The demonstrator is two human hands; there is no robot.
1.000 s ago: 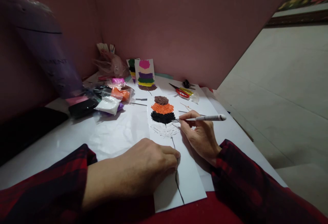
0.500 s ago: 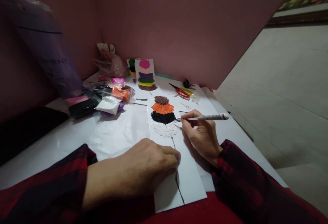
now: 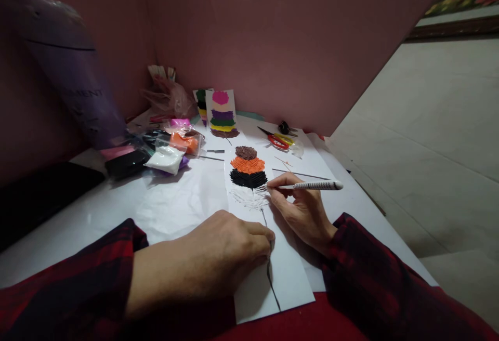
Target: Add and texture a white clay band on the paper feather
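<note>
In my right hand [image 3: 300, 211] is a fork [image 3: 318, 186] with a patterned white handle, gripped near its neck. Its tines touch the white band of clay [image 3: 247, 199] on a white card [image 3: 286, 284]. Above that band are black [image 3: 248, 177], orange [image 3: 247, 164] and brown clay [image 3: 246, 152] bands, all with ridged texture, forming a feather-like shape with a dark stem line below. My left hand [image 3: 230, 252] rests on the card's lower half, fingers curled together by the stem. Its fingertips are partly hidden, so I cannot tell whether they pinch anything.
Bagged clay, including a white pack [image 3: 166, 160] and an orange pack [image 3: 185, 143], lies at the left. A finished-looking striped card [image 3: 221, 112] leans on the pink wall. Scissors [image 3: 278, 141] lie at the back right. A large purple bottle-shaped object [image 3: 78, 76] stands at the far left.
My right hand has moved slightly left and down with the fork. The tines have shifted from beside the black band onto the white one. My left hand stays put.
</note>
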